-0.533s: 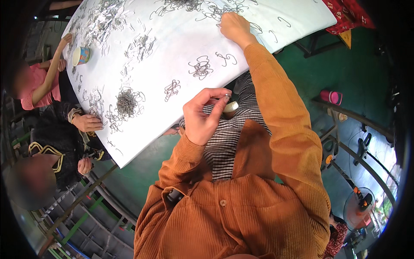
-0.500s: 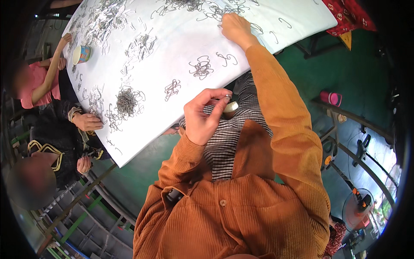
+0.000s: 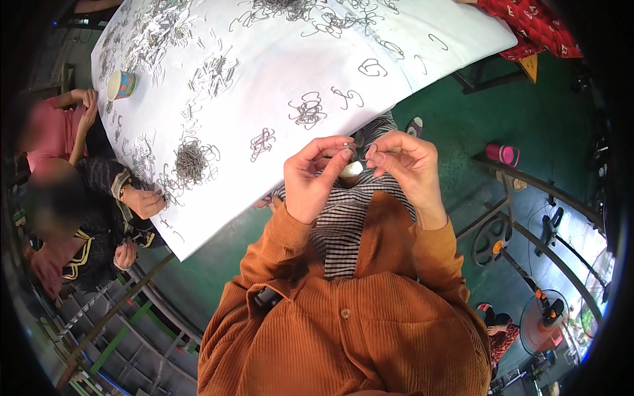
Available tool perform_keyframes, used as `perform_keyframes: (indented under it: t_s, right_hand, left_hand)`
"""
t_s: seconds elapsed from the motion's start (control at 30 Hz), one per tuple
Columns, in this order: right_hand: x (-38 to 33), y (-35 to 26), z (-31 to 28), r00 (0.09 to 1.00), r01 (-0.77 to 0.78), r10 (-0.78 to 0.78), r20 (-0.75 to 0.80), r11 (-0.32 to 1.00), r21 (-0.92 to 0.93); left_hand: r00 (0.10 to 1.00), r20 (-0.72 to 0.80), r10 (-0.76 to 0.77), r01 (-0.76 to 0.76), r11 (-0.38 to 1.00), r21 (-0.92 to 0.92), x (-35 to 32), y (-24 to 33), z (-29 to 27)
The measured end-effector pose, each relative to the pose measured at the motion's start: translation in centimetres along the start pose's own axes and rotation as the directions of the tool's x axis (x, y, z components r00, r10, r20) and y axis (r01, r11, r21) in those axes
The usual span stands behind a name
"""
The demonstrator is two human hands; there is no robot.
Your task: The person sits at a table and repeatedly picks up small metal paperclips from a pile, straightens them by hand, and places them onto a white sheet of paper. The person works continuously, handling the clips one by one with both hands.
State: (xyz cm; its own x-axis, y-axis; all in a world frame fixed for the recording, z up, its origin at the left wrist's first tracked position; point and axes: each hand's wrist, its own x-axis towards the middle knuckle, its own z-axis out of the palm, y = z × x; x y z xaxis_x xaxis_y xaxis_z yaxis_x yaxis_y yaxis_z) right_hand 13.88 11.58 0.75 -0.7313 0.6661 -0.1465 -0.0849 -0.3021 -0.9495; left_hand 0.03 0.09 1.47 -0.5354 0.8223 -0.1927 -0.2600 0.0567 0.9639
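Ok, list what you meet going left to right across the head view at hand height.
Co-worker's hand → dense wire pile → left hand → small wire piece → right hand → pink cup.

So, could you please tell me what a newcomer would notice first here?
Probably the two hands raised together mid-frame: the left hand and right hand pinch a small wire clip between their fingers. Behind them, a white table is strewn with wire clips, with a dense pile near its left edge.
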Motion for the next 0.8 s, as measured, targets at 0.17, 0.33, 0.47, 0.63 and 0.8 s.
perform_keyframes:
  t_s: [0.17, 0.33, 0.47, 0.63, 0.8]
  right_hand:
    - [0.6, 0.4, 0.8, 0.998, 0.055, -0.057, -0.010, 0.989, -0.140]
    - [0.4, 0.7, 2.0, 0.953, 0.293, -0.304, -0.014, 0.927, -0.235]
    - [-0.2, 1.6, 3.0, 0.935, 0.343, -0.355, -0.011, 0.909, -0.238]
    - [-0.1, 1.4, 3.1, 0.907, 0.414, -0.421, 0.030, 0.873, -0.256]
    - [0.2, 0.9, 3.0, 0.898, 0.433, -0.434, 0.071, 0.846, -0.310]
  left_hand:
    - [1.000, 0.016, -0.008, 0.007, 0.999, 0.040, -0.2, -0.2, 0.0]
    - [0.999, 0.026, 0.024, -0.027, 0.991, 0.128, -0.5, -0.4, -0.2]
    - [0.972, 0.051, 0.231, -0.228, 0.858, 0.461, -0.2, 0.0, -2.7]
    - [0.826, -0.297, 0.478, 0.025, 0.497, 0.868, 4.7, 0.6, -15.2]
    - [0.750, -0.474, 0.461, 0.374, 0.295, 0.879, 9.0, 0.1, -27.5]
